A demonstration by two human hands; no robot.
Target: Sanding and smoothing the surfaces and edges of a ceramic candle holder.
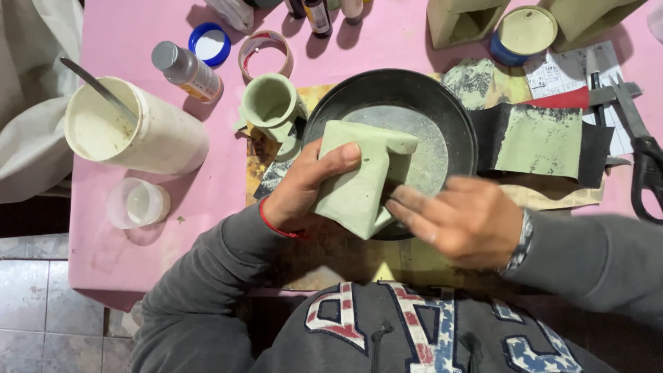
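Observation:
My left hand (304, 185) grips a pale green square block-shaped pot (359, 181), tilted over a black round pan (456, 124) with grey dust in it. My right hand (461, 220) rests against the block's right side with its fingers pressed to it; the hand is motion-blurred. I cannot tell whether something is under those fingers. A green-stained sheet of sandpaper (539, 141) lies just right of the pan.
On the pink table (124, 235): a white tub with a stirring stick (131, 131), a small clear cup (137, 203), a capped bottle (188, 70), a tape ring (265, 50), a small green round pot (269, 103), scissors (639, 148), a tin (525, 33), more green blocks behind.

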